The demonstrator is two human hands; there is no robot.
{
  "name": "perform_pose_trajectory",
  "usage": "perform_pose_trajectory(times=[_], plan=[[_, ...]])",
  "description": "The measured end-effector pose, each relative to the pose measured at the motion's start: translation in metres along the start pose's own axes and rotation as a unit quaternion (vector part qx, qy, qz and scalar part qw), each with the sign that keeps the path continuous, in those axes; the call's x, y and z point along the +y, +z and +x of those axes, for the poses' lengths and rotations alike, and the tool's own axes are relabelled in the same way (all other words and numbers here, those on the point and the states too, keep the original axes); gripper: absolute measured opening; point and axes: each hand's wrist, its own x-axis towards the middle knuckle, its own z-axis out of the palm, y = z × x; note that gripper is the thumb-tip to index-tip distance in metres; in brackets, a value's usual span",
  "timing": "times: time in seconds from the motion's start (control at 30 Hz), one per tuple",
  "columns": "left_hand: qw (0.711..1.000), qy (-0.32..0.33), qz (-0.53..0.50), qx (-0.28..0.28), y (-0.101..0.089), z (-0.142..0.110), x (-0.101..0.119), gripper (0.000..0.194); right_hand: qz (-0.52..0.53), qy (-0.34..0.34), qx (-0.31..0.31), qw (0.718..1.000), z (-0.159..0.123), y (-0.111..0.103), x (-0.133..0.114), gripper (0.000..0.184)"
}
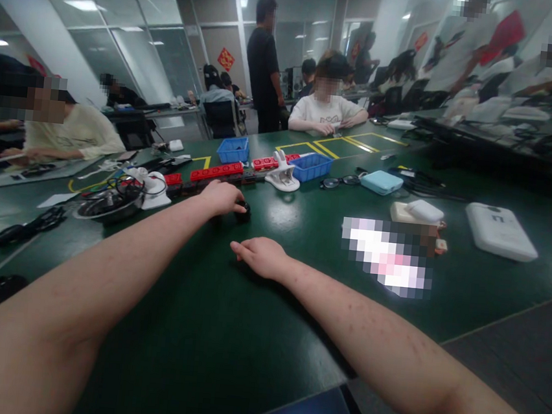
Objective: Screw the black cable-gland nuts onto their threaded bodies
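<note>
My left hand [221, 198] reaches forward over the green table [187, 315], palm down. Its fingers and thumb are closed on a small black rounded object [243, 211], whose exact kind is unclear. My right hand [261, 256] rests on the tabletop nearer to me, fingers curled in and thumb pointing left, with nothing visible in it. Just beyond my left hand lie red power strips [217, 172] in a row. A white clamp-like stand [283, 174] stands to the right of them.
Blue baskets [311, 167] stand farther back, with glasses [341, 181] and a light-blue case [382, 182] rightward. At right lie a white box [501, 231] and a pixelated bright phone-like shape [383, 256]. A metal bowl [110, 207] with cables sits left. People sit across the table.
</note>
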Motion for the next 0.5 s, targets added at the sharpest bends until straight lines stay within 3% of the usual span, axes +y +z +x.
perform_pose_trajectory(times=[0.5], plan=[[0.997, -0.066, -0.016, -0.031, 0.005, 0.009, -0.018, 0.044, 0.001, -0.005, 0.002, 1.000, 0.001, 0.003, 0.004, 0.055]])
